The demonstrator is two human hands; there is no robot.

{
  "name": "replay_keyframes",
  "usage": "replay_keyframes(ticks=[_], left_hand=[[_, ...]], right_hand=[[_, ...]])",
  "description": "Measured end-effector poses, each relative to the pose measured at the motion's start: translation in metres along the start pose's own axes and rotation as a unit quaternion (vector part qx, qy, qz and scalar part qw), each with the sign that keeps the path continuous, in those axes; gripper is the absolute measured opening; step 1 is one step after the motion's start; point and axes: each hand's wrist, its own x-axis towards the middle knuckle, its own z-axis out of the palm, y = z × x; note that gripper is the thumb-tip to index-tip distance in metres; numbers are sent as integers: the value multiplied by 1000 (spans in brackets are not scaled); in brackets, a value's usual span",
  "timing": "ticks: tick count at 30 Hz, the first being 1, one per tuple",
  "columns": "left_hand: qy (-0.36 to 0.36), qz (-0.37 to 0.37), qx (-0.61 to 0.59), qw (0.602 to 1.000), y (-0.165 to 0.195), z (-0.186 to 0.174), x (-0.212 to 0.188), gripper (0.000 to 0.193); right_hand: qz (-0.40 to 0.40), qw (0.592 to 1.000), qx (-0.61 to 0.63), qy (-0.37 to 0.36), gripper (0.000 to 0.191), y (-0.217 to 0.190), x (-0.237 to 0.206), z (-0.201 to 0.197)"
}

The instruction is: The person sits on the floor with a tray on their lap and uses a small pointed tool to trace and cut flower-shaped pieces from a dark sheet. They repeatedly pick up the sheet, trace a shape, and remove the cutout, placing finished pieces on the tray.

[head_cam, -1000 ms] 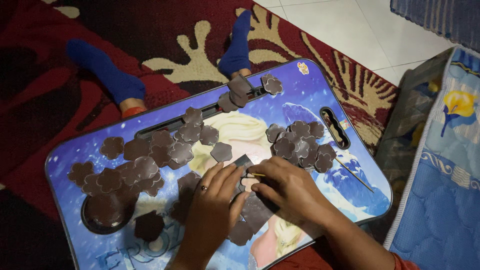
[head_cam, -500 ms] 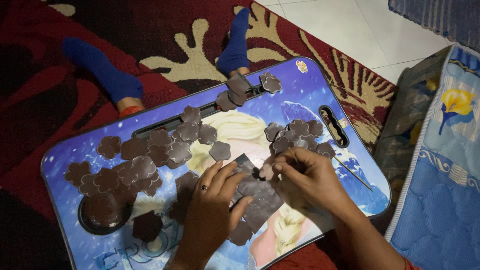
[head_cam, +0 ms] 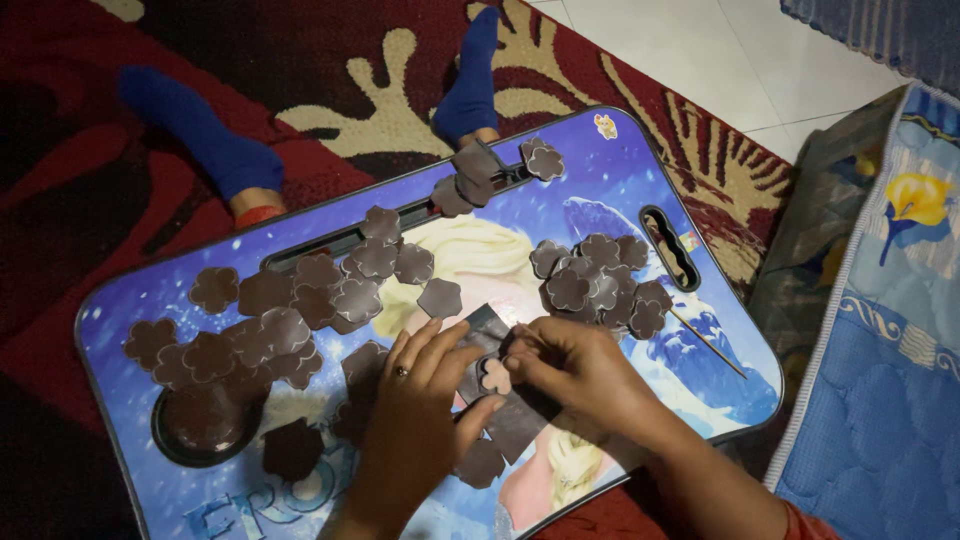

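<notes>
You have one label in view: a small yellow-and-orange sticker (head_cam: 604,126) at the far right corner of the blue picture-printed lap tray (head_cam: 640,165), just beyond the tray's dark oval handle slot (head_cam: 668,247). No packages, signs or screens.

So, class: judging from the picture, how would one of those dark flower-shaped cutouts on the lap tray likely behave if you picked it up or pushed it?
A cutout looks thin and flat, so probably light and somewhat bendy. The cutouts overlap in loose piles on the tray, so a push would likely slide several at once. They lie flush to the tray, so lifting one probably takes fingertip pinching, as both hands do.
</notes>
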Motion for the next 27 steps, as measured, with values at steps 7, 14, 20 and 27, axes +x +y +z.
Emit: replay_keyframes(ticks=[7, 14, 20, 27], left_hand=[[4, -2, 2, 1000, -3, 3, -3, 50], [12, 3, -1, 1000, -6, 8, -3, 51], [21, 12, -2, 1000, -9, 9, -6, 50], [24, 30, -4, 999, -11, 8, -6, 54]], right_hand=[[-5, 1000, -7, 21, 17, -10, 0, 12], [-25, 999, -35, 27, 18, -16, 0, 12], [12, 998, -57, 4, 21, -13, -1, 8], [19, 1000, -20, -8, 24, 6, 6, -7]])
